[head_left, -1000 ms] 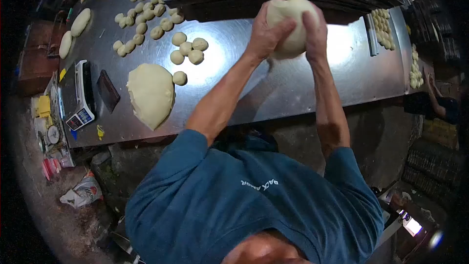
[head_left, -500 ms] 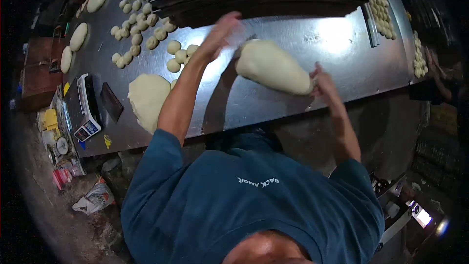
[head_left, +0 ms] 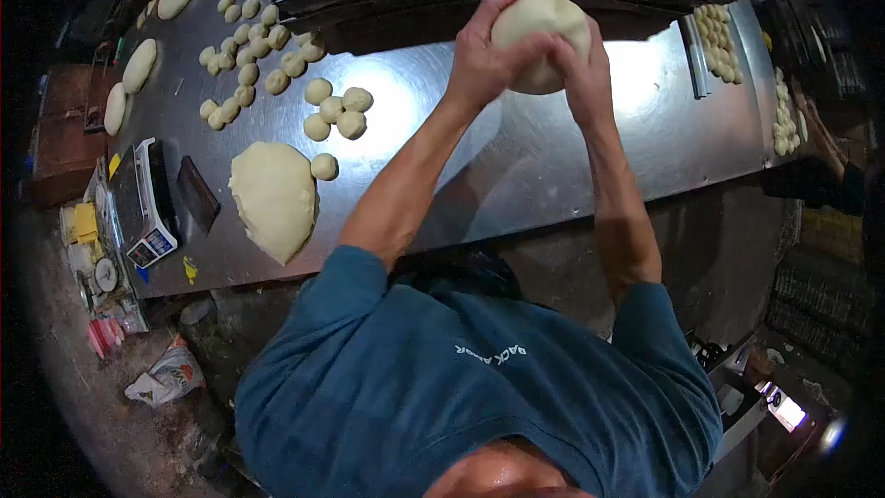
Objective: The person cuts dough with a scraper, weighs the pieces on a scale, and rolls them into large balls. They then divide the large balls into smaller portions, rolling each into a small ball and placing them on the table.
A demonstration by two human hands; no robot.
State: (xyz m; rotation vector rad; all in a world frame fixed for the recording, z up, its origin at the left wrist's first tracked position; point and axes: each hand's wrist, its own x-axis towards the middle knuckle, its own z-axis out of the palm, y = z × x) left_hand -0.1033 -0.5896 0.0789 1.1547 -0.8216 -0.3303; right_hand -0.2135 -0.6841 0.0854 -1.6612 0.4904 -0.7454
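Observation:
Both of my hands hold a large, pale lump of dough (head_left: 542, 37) near the far side of the metal table (head_left: 516, 157). My left hand (head_left: 489, 51) grips its left side, with the thumb laid across the front. Against the right side presses my right hand (head_left: 583, 60), its thumb also on the front. Some fingers of each hand are hidden behind the dough. A flat slab of dough (head_left: 274, 198) lies to the left, with one small dough ball (head_left: 324, 166) touching or close to its right edge.
Several dough balls (head_left: 351, 124) lie left of my arms. A digital scale (head_left: 150, 212) and a dark flat scraper-like piece (head_left: 197, 194) sit at the left. Dark stacked trays (head_left: 396, 0) stand along the back. Another person's arm (head_left: 820, 134) shows at the far right.
The dough was stretched long, with my right hand at its end and my left hand apart from it. Now it is a rounder lump, lifted farther back between both hands.

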